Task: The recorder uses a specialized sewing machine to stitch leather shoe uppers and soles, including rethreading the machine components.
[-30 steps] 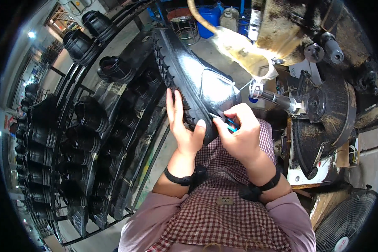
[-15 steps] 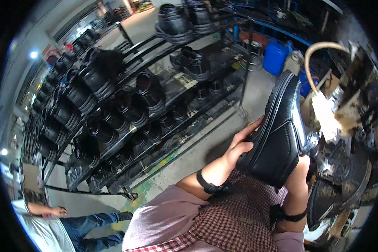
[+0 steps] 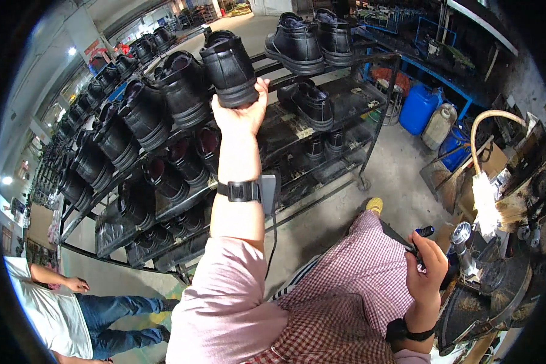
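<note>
With the arm stretched forward, my left hand (image 3: pixel 239 115) grips the sole of a black leather shoe (image 3: pixel 227 67) at the rack's top level. That shoe stands heel toward me, beside a row of similar black shoes (image 3: pixel 181 88). Closer to my body, at the lower right, my right hand (image 3: pixel 428 267) has its fingers curled around a small dark tool (image 3: pixel 425 232) with a rounded end. Its exact kind is hidden by the fingers. A round metal machine part (image 3: pixel 462 233) sits just right of that hand.
The black metal rack (image 3: pixel 297 130) carries shoes on several levels. A blue jug (image 3: pixel 420 109) and a beige container (image 3: pixel 440 126) stand on the floor behind. Machinery with a bright lamp (image 3: pixel 485 200) is at my right. Another person (image 3: pixel 60 303) is at the lower left.
The shoe both my hands held near the machine is now up at the rack in my left hand. My right hand has come off it and stayed low at the right. The view has shifted.
</note>
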The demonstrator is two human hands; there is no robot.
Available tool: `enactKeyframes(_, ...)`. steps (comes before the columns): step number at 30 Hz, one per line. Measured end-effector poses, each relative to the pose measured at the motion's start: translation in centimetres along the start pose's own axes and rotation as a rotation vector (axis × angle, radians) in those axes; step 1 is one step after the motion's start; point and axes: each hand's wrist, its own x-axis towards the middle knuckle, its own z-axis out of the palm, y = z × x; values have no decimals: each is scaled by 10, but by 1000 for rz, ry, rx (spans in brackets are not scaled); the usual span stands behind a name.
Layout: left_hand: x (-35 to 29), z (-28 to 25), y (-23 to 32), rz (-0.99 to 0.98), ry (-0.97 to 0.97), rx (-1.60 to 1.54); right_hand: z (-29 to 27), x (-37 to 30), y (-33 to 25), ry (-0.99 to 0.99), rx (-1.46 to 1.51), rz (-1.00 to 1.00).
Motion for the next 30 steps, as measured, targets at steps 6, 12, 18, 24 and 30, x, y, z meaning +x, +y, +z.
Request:
enactKeyframes(6,-32,-2,-93,-87,-155,-91,-3,-25,17,-43,5,129)
enactKeyframes(12,78,58,-96,1620,-649,2097,-17,-41,32,-63,110,158)
enactKeyframes(18,78,45,-113,1333,-1091,2297,-12,-34,34,-73,288,397)
enactKeyframes(24,-137,-48,-217,757,-2016,1866,7,-22,43,44,1085,802)
enactKeyframes(30,-173,-91,-236,375,-1775,1609,-5,-76,53,159,615,749)
